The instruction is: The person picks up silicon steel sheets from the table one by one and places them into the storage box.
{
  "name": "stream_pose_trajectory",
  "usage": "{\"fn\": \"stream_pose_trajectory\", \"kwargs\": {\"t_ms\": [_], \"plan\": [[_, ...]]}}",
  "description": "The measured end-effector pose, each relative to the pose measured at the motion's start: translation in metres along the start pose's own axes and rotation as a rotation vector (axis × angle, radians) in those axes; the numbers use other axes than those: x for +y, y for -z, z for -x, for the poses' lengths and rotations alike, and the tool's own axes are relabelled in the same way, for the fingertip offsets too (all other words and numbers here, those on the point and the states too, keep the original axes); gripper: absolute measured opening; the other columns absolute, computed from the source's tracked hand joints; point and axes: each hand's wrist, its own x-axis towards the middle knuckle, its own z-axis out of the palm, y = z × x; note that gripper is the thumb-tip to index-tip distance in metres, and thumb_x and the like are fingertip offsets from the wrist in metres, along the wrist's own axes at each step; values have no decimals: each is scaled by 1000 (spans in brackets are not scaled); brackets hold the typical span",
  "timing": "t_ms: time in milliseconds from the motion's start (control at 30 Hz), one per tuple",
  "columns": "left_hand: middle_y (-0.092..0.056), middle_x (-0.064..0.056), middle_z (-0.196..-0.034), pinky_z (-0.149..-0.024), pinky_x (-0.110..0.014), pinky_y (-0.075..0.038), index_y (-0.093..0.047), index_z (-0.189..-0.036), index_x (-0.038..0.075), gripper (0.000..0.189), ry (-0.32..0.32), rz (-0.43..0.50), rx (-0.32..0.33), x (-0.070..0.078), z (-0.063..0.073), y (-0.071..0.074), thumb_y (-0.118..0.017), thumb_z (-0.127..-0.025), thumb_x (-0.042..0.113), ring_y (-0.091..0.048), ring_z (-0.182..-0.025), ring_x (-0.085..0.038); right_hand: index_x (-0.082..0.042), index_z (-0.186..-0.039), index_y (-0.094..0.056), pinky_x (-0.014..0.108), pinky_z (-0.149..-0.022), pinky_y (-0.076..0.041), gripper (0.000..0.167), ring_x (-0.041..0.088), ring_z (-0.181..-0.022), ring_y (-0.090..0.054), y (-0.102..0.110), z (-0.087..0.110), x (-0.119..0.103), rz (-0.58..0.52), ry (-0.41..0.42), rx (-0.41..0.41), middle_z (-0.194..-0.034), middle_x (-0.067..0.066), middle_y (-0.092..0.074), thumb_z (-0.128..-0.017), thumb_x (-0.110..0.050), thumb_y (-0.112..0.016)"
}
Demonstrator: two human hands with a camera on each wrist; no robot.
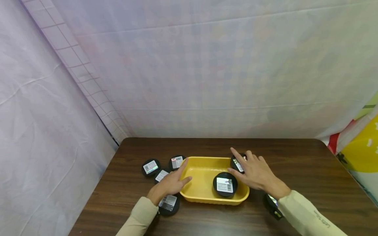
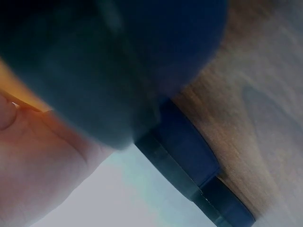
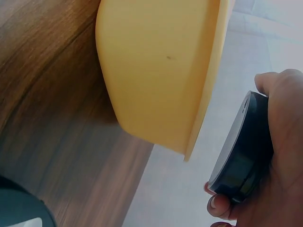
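A yellow tray (image 1: pixel 203 200) stands on the brown table with one flat round black tub (image 1: pixel 225 185) in its right half, white label facing up. My right hand (image 1: pixel 257 172) grips another such tub (image 3: pixel 253 146) by its side above the tray's right end, thumb and fingers about it. At the tray's left rim is my left hand (image 1: pixel 169 185), its index finger stretched along the far corner and its thumb apart over the rim. Its other fingers are hidden in the head view. The left wrist view shows the palm close to dark, blurred tubs.
Several labelled black tubs lie left of the tray, among them one at the far left (image 1: pixel 151 167) and one nearer the front (image 1: pixel 169 209). Under the right forearm another black tub (image 1: pixel 270 202) is partly covered. A pale cloth (image 1: pixel 206 82) hangs behind the table (image 1: pixel 310 170).
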Motion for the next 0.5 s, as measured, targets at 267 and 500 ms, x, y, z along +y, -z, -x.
{"fn": "stream_pose_trajectory", "kwargs": {"t_ms": [267, 500], "plan": [[-52, -19, -143, -94, -49, -46, -6, -161, 30, 73, 0, -2, 1, 0, -1, -1, -47, -102, 47, -60, -102, -24, -19, -156, -34, 46, -73, -42, 79, 30, -87, -61, 0, -3, -7, 7, 16, 14, -108, 20, -56, -94, -66, -49], [-53, -18, -143, -93, -49, -45, -6, -160, 33, 74, 15, 6, -2, 0, 0, -1, -48, -102, 48, -60, -100, -24, -19, -155, -35, 42, -69, -41, 79, 28, -83, -61, -2, -5, -11, 19, 34, 17, -109, 21, -57, -94, -66, -50]]}}
